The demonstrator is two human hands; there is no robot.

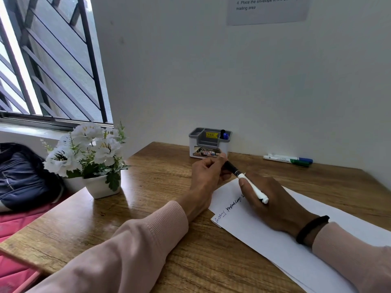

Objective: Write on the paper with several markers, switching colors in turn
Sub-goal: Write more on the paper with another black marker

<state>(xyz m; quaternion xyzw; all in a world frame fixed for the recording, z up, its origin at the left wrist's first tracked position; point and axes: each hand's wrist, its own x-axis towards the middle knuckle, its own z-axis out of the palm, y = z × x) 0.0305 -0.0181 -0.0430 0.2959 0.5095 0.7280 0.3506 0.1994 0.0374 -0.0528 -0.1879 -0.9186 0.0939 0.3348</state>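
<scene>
Notice [267,9] taped on wall, top edge cut off: readable "4. Place the envelope in the pending mailing area".

Paper [275,235] on desk: handwriting in two inks. First word thin blue, underlined, looks like "Gustavy", uncertain. Black words after it, roughly "Kayland Lacey", not sure; the rest is hidden under the right hand [273,201].

Desk organizer [208,143]: yellow sticker, price-like print, perhaps "49.00". Front label too small to read.

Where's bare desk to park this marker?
Bare wood lies between the flower pot and the paper, and between the organizer and the two markers by the wall. It is crowded round the hands on the paper.
</scene>
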